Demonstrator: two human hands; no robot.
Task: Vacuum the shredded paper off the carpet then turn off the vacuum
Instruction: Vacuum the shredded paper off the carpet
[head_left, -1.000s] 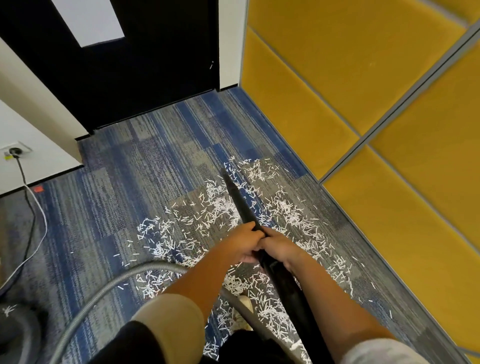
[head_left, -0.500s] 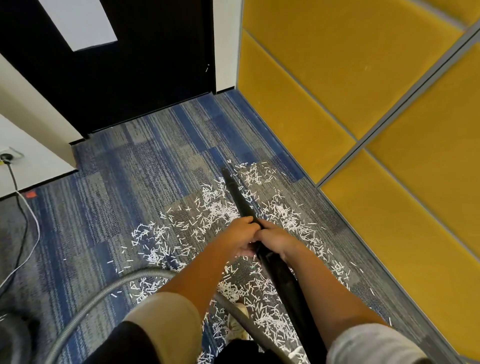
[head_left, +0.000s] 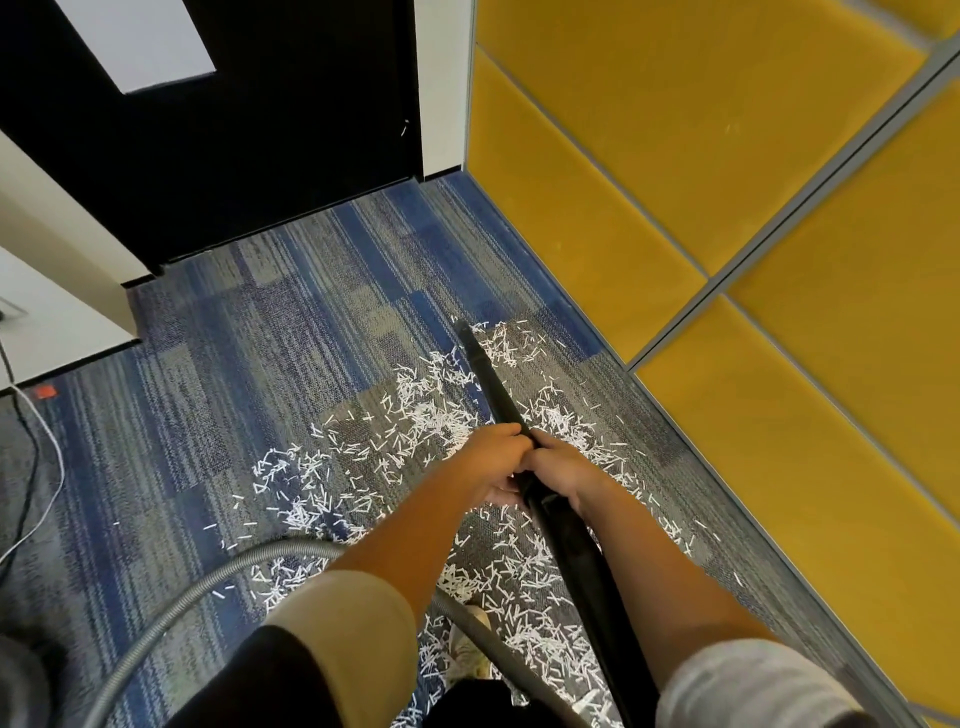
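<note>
Left hand (head_left: 493, 461), right hand (head_left: 563, 467) grip wand (head_left: 496, 384) (black)

Both arms extend forward, left hand (head_left: 491, 462) and right hand (head_left: 566, 470) touching, fingers (head_left: 506, 436) curled.

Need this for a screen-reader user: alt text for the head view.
The left hand and right hand grip a black vacuum wand side by side, its tip at the far edge of white shredded paper strewn over blue-grey carpet. A grey hose curves left; yellow wall panels stand right.
</note>
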